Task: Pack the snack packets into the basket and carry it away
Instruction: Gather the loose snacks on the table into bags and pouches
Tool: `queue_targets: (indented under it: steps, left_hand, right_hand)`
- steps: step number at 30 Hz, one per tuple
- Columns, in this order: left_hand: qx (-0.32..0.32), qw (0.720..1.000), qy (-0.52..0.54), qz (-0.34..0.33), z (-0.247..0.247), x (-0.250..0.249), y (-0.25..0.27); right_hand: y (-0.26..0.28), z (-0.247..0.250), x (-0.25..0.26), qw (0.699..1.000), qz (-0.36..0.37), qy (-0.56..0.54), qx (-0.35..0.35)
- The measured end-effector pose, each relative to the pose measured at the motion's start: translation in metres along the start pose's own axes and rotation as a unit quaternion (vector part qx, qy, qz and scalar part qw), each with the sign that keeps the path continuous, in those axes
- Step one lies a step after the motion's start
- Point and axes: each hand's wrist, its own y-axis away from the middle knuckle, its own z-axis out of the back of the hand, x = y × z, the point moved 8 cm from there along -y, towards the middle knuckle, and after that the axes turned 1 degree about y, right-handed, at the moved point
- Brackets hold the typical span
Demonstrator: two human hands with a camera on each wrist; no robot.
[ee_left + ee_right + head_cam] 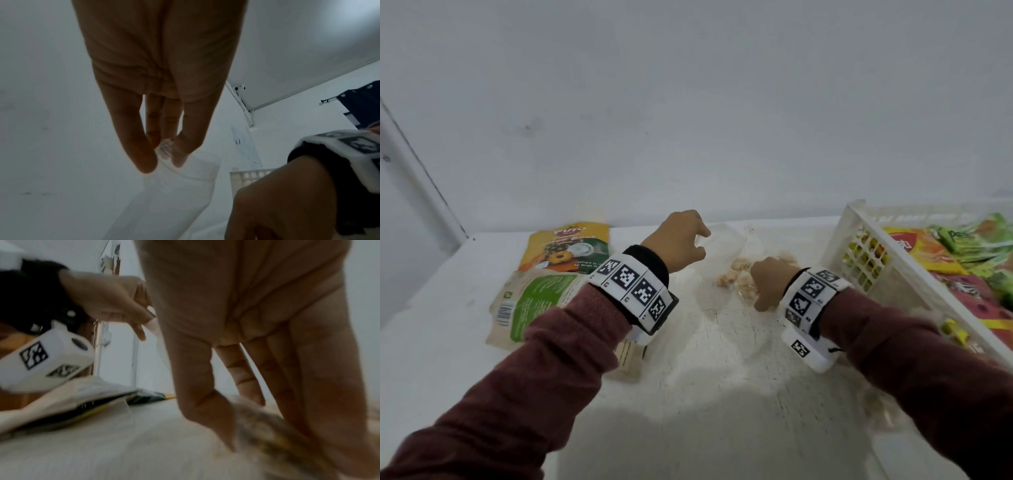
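- White bench [722, 394] against a bare grey wall carries everything in view.
- Basket [859, 240], white plastic lattice, sits at the right edge of the bench, already holding several bright packets [928, 253] in yellow, green and pink.
- Clear bag [726, 246] of pale biscuit pieces lies between the two hands, near the basket's left wall.
- Left hand [681, 240] pinches the bag's top seam between thumb and fingertips; the left wrist view shows the crimped clear edge caught there.
- Right hand [768, 282] comes down on the lower end of the bag, fingers curled around the clear film and the pieces inside it. The wrist view is blurred, so how firm that grip is stays uncertain.
- Two packets wait on the left of the bench: a yellow pouch [568, 246] by the wall and a kraft pouch [534, 301] with a green label, partly under the left forearm.
- Step in hand, as it looks: picking up the clear bag with both hands to move it into the basket.
- Next move calls for lifting the limp bag level, so the loose pieces do not slump to one end, clearing the basket's rim and setting it on the packets inside. The two pouches on the left remain to be packed.
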Motion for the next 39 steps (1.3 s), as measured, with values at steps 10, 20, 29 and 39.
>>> queue_targets:
  steps: [10,20,29,39]
  left_hand:
    - [-0.016,0.998,0.061,0.026,0.009,0.004,-0.003]
    - [-0.042,0.983,0.173,0.042,0.016,0.011,0.002]
    - [-0.043,0.985,0.161,0.043,0.019,0.018,0.003]
    - [-0.052,0.985,0.156,0.051,0.028,0.022,0.007]
  right_hand:
    - [0.069,0.144,-0.005,0.856,0.189,-0.320,-0.359]
    - [0.033,0.102,0.007,0.873,0.199,-0.307,-0.322]
    - [-0.006,0.012,0.007,0.997,0.044,-0.048,-0.031]
    - [-0.020,0.019,0.022,0.994,0.070,-0.069,-0.044]
